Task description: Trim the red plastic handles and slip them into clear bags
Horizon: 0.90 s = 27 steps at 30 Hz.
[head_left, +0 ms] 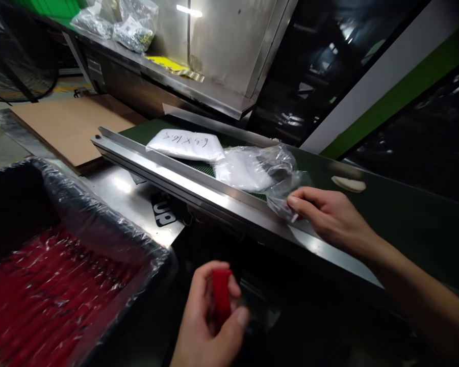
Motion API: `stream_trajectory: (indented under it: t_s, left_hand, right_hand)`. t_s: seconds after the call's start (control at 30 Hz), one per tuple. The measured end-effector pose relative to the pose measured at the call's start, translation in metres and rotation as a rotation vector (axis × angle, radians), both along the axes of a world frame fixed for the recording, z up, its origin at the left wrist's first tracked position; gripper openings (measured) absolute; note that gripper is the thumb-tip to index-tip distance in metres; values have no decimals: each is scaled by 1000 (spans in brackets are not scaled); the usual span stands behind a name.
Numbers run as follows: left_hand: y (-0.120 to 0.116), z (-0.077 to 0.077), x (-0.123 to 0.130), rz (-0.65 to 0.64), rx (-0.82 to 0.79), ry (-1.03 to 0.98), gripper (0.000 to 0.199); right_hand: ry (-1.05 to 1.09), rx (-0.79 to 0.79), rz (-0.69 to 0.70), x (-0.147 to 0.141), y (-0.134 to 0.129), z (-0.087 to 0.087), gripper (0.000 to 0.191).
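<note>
My left hand (214, 316) is closed round a small red object (222, 293), low in front of the conveyor's metal rail (229, 199). Over the rail, my right hand (325, 211) pinches the edge of a clear plastic bag (285, 188). That bag lies against a pack of white bags (240, 171) on the green belt. Behind it to the left rests another white pack (187, 145) with handwriting on it. The rest of the red object is hidden by my fingers.
A black, plastic-lined bin (110, 209) with many wrapped red items (53, 300) stands at left. Cardboard (76, 127) lies behind it. Bags of hardware (133, 30) sit on a metal shelf. A pale piece (349, 184) lies on the belt.
</note>
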<state>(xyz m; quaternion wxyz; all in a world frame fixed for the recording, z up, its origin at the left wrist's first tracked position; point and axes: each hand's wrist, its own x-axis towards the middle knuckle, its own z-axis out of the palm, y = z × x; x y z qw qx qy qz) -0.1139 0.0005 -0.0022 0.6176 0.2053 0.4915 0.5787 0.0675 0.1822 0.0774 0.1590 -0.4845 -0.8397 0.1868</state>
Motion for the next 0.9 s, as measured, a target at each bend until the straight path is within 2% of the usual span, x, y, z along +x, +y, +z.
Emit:
stream_trajectory:
  t_s: [0.07,0.13,0.23,0.3,0.4,0.47,0.6,0.77,0.83,0.9]
  left_hand:
    - [10,9,7,-33,53,-80,54]
    - [15,13,14,-69,78,-169,56]
    - [14,10,20,-78,29,-202,51]
    - [10,4,20,-66,-24,-133,43]
    - [2,-6,18,-88,-99,-54,34]
    - [0,-12,17,-106,-140,-24,31]
    - [0,-18,16,-144,-165,43,32]
    - [2,-24,11,-324,-137,97,34]
    - [1,-28,9,-379,-115,161,32]
    - [0,-32,10,-385,-94,272,31]
  right_hand:
    - [84,-41,25,-5,-41,-5,32]
    - [171,-80,72,-9,-75,-17,29]
    - [273,-133,118,-12,-112,-46,23]
    - [303,-184,73,-12,-127,-65,25]
    - [318,-265,-32,-9,-138,-86,34]
    - [329,-283,-73,-7,-142,-93,35]
    - [383,-251,-173,-5,-146,-96,18]
    - [418,-612,-3,-4,-150,-94,19]
    - [426,-584,-33,-2,-151,-97,23]
    - [416,-479,-103,2,-154,-101,25]
